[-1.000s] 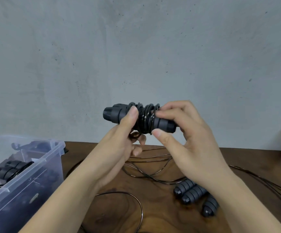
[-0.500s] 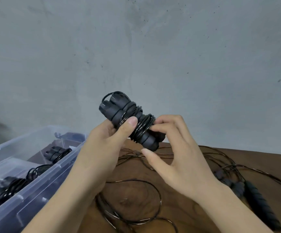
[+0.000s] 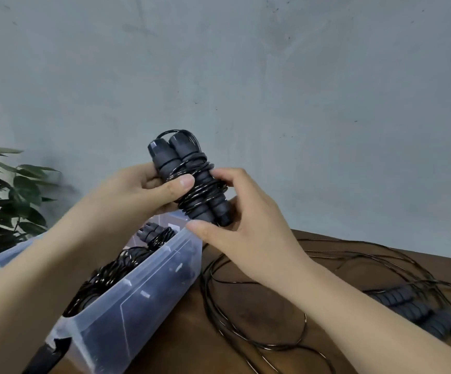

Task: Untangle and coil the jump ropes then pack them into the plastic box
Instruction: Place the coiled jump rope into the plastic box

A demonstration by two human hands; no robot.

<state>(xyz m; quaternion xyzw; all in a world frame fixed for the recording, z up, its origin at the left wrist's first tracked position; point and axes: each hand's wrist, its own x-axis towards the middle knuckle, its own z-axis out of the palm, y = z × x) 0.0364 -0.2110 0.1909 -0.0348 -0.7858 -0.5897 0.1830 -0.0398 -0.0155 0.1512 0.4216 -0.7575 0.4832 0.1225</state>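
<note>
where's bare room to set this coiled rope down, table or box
Bare table between the box wall and the loose cable loop, nearest you. Right of that is crowded: a tangle of handles and cables. The box already holds coiled ropes; free room inside is hard to judge.

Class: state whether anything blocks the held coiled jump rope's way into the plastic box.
Nothing visible does. The coiled jump rope is held in the air beside the open plastic box; packed ropes lie inside it.

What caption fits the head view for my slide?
Left hand and right hand grip a coiled jump rope near the plastic box of packed ropes.
</note>
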